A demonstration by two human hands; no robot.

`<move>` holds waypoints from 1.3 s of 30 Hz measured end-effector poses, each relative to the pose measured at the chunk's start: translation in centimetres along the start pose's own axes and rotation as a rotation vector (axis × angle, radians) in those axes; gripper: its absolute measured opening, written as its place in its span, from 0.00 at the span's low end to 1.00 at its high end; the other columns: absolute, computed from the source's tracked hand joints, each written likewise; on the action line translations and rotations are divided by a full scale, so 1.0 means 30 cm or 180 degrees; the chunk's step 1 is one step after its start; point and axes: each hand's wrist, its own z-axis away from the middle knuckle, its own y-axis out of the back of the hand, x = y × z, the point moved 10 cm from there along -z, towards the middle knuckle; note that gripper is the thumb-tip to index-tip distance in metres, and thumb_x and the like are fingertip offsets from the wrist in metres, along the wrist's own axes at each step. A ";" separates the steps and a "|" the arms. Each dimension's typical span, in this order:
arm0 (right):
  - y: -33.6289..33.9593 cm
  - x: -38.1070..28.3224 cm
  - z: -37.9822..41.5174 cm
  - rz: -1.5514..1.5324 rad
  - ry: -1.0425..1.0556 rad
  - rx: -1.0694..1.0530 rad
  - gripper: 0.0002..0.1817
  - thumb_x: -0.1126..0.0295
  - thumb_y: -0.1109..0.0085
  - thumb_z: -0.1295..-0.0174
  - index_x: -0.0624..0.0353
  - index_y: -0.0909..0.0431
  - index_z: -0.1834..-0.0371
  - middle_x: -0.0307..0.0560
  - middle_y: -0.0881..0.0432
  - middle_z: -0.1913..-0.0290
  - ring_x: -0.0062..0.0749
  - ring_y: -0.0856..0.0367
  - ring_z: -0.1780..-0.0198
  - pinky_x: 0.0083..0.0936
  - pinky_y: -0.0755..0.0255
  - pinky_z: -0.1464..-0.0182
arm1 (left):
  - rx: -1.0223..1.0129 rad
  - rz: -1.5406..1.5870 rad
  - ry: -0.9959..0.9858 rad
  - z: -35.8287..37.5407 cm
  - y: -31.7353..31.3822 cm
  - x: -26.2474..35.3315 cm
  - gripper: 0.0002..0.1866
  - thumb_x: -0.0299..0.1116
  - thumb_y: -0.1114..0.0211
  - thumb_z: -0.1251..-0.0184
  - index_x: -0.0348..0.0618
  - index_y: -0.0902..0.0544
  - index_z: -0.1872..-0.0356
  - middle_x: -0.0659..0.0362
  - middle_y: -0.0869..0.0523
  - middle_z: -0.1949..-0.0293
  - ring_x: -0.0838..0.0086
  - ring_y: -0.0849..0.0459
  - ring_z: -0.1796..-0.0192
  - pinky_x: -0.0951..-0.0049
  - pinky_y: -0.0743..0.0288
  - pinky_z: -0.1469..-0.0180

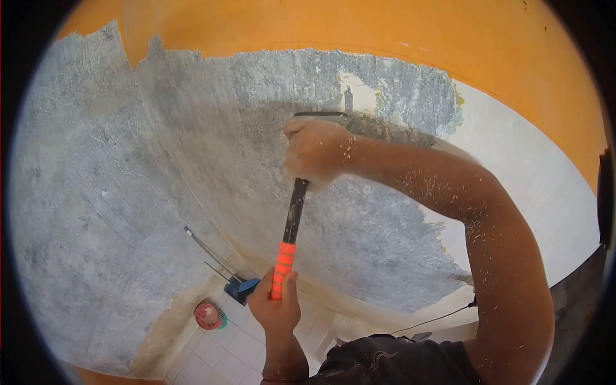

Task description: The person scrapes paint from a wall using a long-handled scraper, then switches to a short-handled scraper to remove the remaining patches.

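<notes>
A long-handled wall scraper (pixel 294 212) with a black shaft and an orange grip is held against the wall (pixel 244 135). My left hand (pixel 276 305) is wrapped round the lower end of the orange grip. Higher up, near the scraper's head, my right hand (pixel 316 151) is closed on the tool, slightly blurred. The wide dark head touches grey, stripped wall, just below a small leftover white patch (pixel 360 93). Pale flakes cling to my right forearm and upper arm. My right hand hides part of the head and upper shaft.
Orange paint (pixel 269 25) borders the grey area above, and a white coat (pixel 507 141) lies to the right. On the tiled floor (pixel 221 350) stand a blue dustpan (pixel 237 289) and a red bucket (pixel 207 316) beside something green. A thin cable (pixel 436 316) runs at lower right.
</notes>
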 end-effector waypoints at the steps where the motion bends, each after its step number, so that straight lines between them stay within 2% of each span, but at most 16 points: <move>1: -0.002 -0.001 -0.003 -0.0030 -0.0006 0.0016 0.06 0.60 0.40 0.63 0.43 0.28 0.85 0.33 0.26 0.82 0.30 0.23 0.73 0.27 0.35 0.52 | -0.0007 -0.0031 0.0013 -0.006 0.013 -0.011 0.07 0.27 0.32 0.41 0.32 0.17 0.67 0.69 0.29 0.81 0.88 0.35 0.76 0.85 0.41 0.74; 5: 0.038 0.017 -0.001 -0.0094 -0.0034 0.0623 0.06 0.61 0.41 0.63 0.43 0.29 0.86 0.33 0.27 0.83 0.32 0.25 0.75 0.29 0.35 0.52 | 0.0164 0.0037 -0.0041 -0.045 0.067 -0.003 0.09 0.30 0.31 0.41 0.33 0.16 0.65 0.69 0.28 0.80 0.88 0.33 0.76 0.85 0.38 0.73; 11: -0.058 -0.018 0.015 0.0197 -0.0109 -0.0176 0.07 0.60 0.39 0.65 0.44 0.28 0.86 0.33 0.25 0.82 0.31 0.25 0.74 0.28 0.35 0.52 | -0.0322 0.0260 0.0402 0.025 -0.060 -0.155 0.12 0.29 0.32 0.41 0.32 0.17 0.60 0.67 0.23 0.78 0.88 0.29 0.74 0.84 0.34 0.70; 15: 0.053 0.065 -0.003 0.0282 -0.0209 0.0191 0.07 0.59 0.39 0.65 0.44 0.27 0.87 0.35 0.24 0.80 0.31 0.23 0.72 0.28 0.35 0.50 | -0.0363 0.0294 0.0313 -0.058 -0.094 -0.094 0.12 0.30 0.33 0.40 0.32 0.17 0.60 0.66 0.23 0.78 0.87 0.30 0.74 0.84 0.35 0.71; 16: 0.066 0.060 -0.004 0.0432 -0.0238 0.0232 0.06 0.60 0.39 0.65 0.46 0.21 0.84 0.35 0.20 0.79 0.30 0.21 0.70 0.25 0.35 0.52 | -0.0364 0.0317 0.0306 -0.055 -0.086 -0.090 0.12 0.30 0.33 0.40 0.32 0.17 0.60 0.66 0.23 0.78 0.87 0.30 0.74 0.84 0.35 0.71; 17: 0.060 0.038 -0.001 0.0452 -0.0259 0.0221 0.06 0.60 0.39 0.65 0.46 0.21 0.84 0.35 0.20 0.79 0.30 0.21 0.70 0.25 0.35 0.52 | -0.0384 0.0225 0.0350 -0.043 -0.062 -0.100 0.11 0.30 0.33 0.40 0.32 0.17 0.61 0.67 0.24 0.79 0.87 0.31 0.75 0.83 0.36 0.72; 19: -0.041 0.024 0.006 0.0103 -0.0458 -0.0440 0.05 0.61 0.38 0.67 0.44 0.22 0.84 0.34 0.20 0.79 0.31 0.22 0.70 0.25 0.35 0.53 | -0.0428 0.0129 0.0335 -0.037 -0.056 -0.113 0.10 0.30 0.33 0.40 0.32 0.17 0.62 0.67 0.25 0.80 0.87 0.32 0.75 0.83 0.36 0.73; 20: -0.033 0.005 0.009 0.0220 -0.0279 -0.0213 0.05 0.61 0.38 0.68 0.43 0.21 0.84 0.34 0.20 0.79 0.31 0.22 0.71 0.25 0.35 0.54 | -0.0328 0.0089 0.0225 -0.031 -0.051 -0.114 0.10 0.30 0.33 0.40 0.33 0.17 0.63 0.67 0.26 0.80 0.87 0.33 0.75 0.82 0.37 0.73; 23: 0.026 0.062 -0.019 0.0237 -0.0483 -0.0355 0.05 0.61 0.38 0.67 0.42 0.21 0.84 0.34 0.20 0.79 0.30 0.22 0.70 0.25 0.34 0.54 | -0.0240 0.0175 0.0242 -0.059 -0.039 -0.079 0.10 0.31 0.32 0.40 0.33 0.17 0.64 0.67 0.27 0.81 0.87 0.34 0.75 0.82 0.38 0.73; 24: 0.092 0.061 -0.021 0.0213 -0.0298 0.0424 0.04 0.61 0.38 0.66 0.42 0.22 0.84 0.34 0.20 0.79 0.30 0.21 0.70 0.26 0.34 0.52 | -0.0198 0.0331 0.0283 -0.081 -0.035 -0.054 0.10 0.31 0.32 0.41 0.33 0.17 0.64 0.66 0.27 0.81 0.87 0.34 0.75 0.82 0.37 0.73; 27: 0.039 0.064 -0.009 -0.0022 -0.0421 0.0364 0.06 0.62 0.39 0.69 0.43 0.27 0.87 0.33 0.26 0.83 0.31 0.24 0.73 0.28 0.33 0.53 | -0.0293 -0.0195 0.0154 -0.067 -0.009 0.002 0.10 0.31 0.32 0.40 0.33 0.18 0.65 0.67 0.27 0.80 0.87 0.34 0.75 0.82 0.38 0.73; 30: 0.002 -0.007 0.012 0.0073 -0.0150 0.0377 0.06 0.62 0.39 0.69 0.43 0.27 0.87 0.33 0.26 0.82 0.30 0.24 0.73 0.28 0.33 0.52 | -0.0233 0.0183 0.0243 0.002 -0.026 -0.045 0.09 0.31 0.33 0.40 0.33 0.18 0.65 0.67 0.28 0.81 0.87 0.35 0.76 0.81 0.38 0.74; 33: 0.047 0.050 -0.002 0.0274 -0.0123 0.0363 0.06 0.62 0.39 0.68 0.44 0.28 0.88 0.33 0.27 0.83 0.30 0.24 0.73 0.28 0.33 0.51 | -0.0303 0.0048 0.0197 -0.054 -0.075 -0.039 0.09 0.30 0.34 0.40 0.34 0.18 0.65 0.67 0.27 0.81 0.87 0.34 0.76 0.82 0.37 0.73; 35: 0.105 0.056 -0.004 0.0241 -0.0057 0.0752 0.06 0.61 0.38 0.68 0.42 0.27 0.88 0.31 0.27 0.83 0.28 0.24 0.73 0.26 0.34 0.49 | -0.0280 0.0005 0.0165 -0.058 -0.048 0.010 0.09 0.30 0.33 0.40 0.34 0.18 0.65 0.67 0.27 0.81 0.87 0.34 0.76 0.82 0.37 0.73; 37: 0.043 0.044 -0.005 0.0050 -0.0352 0.0010 0.07 0.59 0.37 0.67 0.40 0.27 0.87 0.30 0.26 0.83 0.29 0.24 0.73 0.26 0.35 0.50 | -0.0314 -0.0061 0.0129 -0.034 -0.032 0.015 0.09 0.30 0.33 0.40 0.33 0.18 0.65 0.66 0.27 0.81 0.87 0.34 0.76 0.82 0.37 0.73; 39: -0.007 0.018 0.006 0.0128 -0.0368 -0.0123 0.07 0.58 0.36 0.67 0.37 0.26 0.86 0.30 0.25 0.82 0.28 0.24 0.73 0.25 0.35 0.52 | -0.0335 0.0129 0.0149 0.022 -0.019 -0.017 0.08 0.29 0.33 0.40 0.33 0.18 0.64 0.67 0.27 0.81 0.87 0.33 0.76 0.83 0.36 0.73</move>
